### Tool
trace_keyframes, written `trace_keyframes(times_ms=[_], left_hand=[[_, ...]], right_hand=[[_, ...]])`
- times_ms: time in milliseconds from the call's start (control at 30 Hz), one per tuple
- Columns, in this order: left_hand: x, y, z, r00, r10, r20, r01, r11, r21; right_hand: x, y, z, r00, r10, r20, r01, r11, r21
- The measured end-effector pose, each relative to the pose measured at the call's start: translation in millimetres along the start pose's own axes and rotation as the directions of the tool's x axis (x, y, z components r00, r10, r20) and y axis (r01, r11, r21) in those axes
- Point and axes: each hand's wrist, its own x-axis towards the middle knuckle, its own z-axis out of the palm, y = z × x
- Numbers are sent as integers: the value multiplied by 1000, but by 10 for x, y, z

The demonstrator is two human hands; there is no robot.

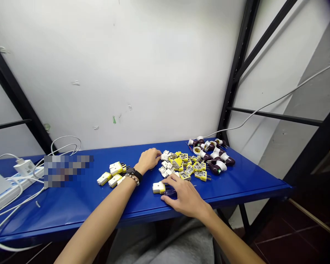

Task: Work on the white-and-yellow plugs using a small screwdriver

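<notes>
My left hand [149,160] reaches to the left edge of a pile of loose plug parts. Its fingers are slightly bent, and the fingertips come close to a white plastic plug cover [164,157]; whether they touch it is unclear. Near the table's front edge, my right hand [184,194] has its thumb and fingers around the clear purple handle of a screwdriver [169,191]. Just left of these fingers lies a white-and-yellow plug [158,187]. The pile holds several open yellow plug halves [189,169] with metal pins and several white covers.
Several closed white-and-yellow plugs [115,168] lie left of my left wrist. At the back right are several dark purple lamp holders [216,156] with white rims. A white power strip [5,196] and cables occupy the left end of the blue table [71,207]. Black metal posts [231,88] frame it.
</notes>
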Motion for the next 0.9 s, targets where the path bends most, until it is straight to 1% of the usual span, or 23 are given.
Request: trace_keyframes(times_ms=[100, 233, 433, 567, 667, 733, 800, 867, 900], left_hand=[[12, 31, 0, 1000, -15, -11, 15, 1000, -2], [19, 61, 31, 999, -37, 8, 37, 999, 13], [20, 40, 56, 998, -38, 56, 37, 999, 29], [23, 30, 56, 997, -50, 59, 48, 999, 19], [5, 26, 53, 998, -37, 57, 37, 999, -6], [-22, 14, 39, 999, -16, 52, 18, 999, -37], [-62, -11, 4, 999, 10, 42, -6, 996, -83], [-123, -39, -56, 999, 39, 32, -34, 988, -150], [-164, -48, -95, 998, 56, 26, -50, 980, -191]], right_hand=[[1, -2, 4, 1000, 1, -3, -1, 1000, -7], [1, -1, 11, 1000, 0, -9, 0, 1000, -6], [1, 3, 15, 1000, 0, -4, 0, 1000, -12], [2, 6, 13, 1000, -2, -11, 2, 1000, -14], [3, 7, 12, 1000, -11, -26, 11, 1000, 6], [1, 11, 17, 997, -27, -71, 30, 999, 43], [-2, 21, 25, 987, -59, -151, 78, 990, 120], [-6, 38, 27, 956, -71, -285, 137, 966, 218], [-8, 48, 22, 926, -53, -373, 160, 952, 261]])
